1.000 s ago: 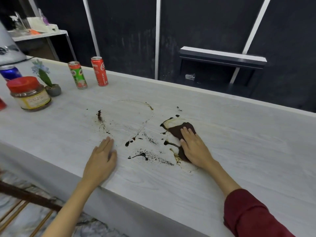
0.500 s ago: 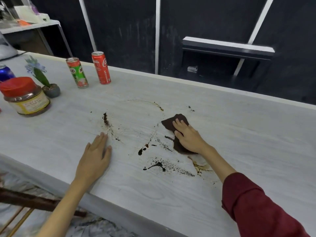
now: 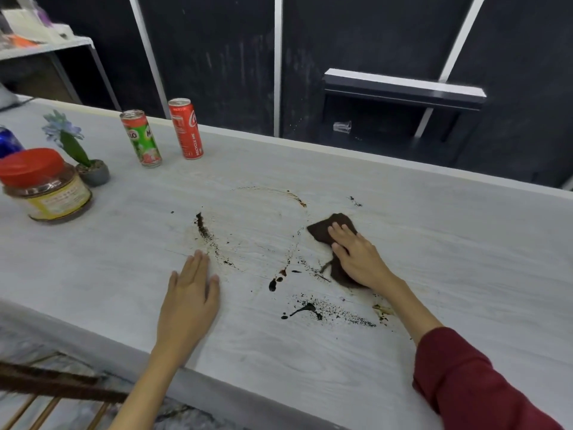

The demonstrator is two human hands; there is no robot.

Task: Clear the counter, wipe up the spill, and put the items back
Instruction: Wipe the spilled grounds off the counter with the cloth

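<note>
Head view gives me the pale wood-grain table [image 3: 403, 218] from above, with both of my hands on it. My right hand [image 3: 359, 259] lies flat on a dark brown wiping cloth [image 3: 325, 226], fingers [image 3: 338, 232] straight and pressing it down onto the surface, not curled round it; the cloth sits at the right side of the mess. My left hand [image 3: 189, 299] rests palm down on the bare table near the front edge, fingers straight and together, holding nothing. Between the two hands is the dark brown spill [image 3: 305, 308]: blots and speckled streaks in front of the cloth, a smeared dark streak just beyond my left fingertips, and a faint brown ring traced further back. Well apart from the spill, at the far left, stand a red drink can [image 3: 185, 128] and just beside it a green and red drink can [image 3: 141, 138]. Nearer to me on the left sit a small grey pot with a blue artificial flower [image 3: 93, 172] and, touching or nearly touching it, a squat jar with a red lid and yellow label [image 3: 46, 187]. A blue can [image 3: 9, 144] peeks in behind that jar at the frame edge.
</note>
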